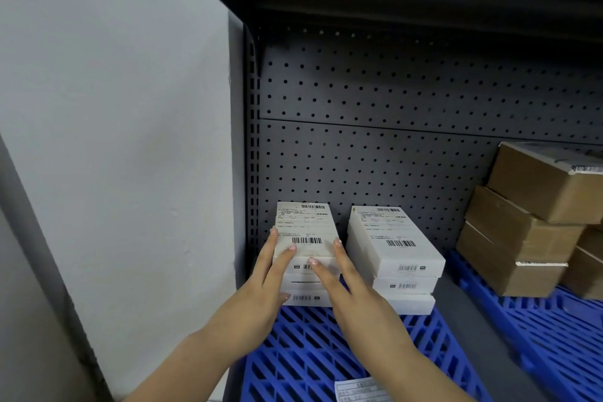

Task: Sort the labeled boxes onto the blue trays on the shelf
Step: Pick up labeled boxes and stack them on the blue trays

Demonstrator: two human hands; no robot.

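Two stacks of white labeled boxes stand at the back of a blue slatted tray (326, 356) on the shelf. The left stack's top box (305, 232) carries a barcode label. My left hand (261, 287) presses flat against that stack's left front side, fingers spread onto the top box. My right hand (349, 284) lies against the stack's right front, fingertips on the top box's edge. The right stack (391, 255) is three boxes high and untouched.
Brown cardboard boxes (528, 222) are piled on a second blue tray (554, 330) at the right. A grey perforated back panel (391, 140) closes the shelf. A white wall (114, 140) stands at the left. A loose label sheet (362, 390) lies at the tray's front.
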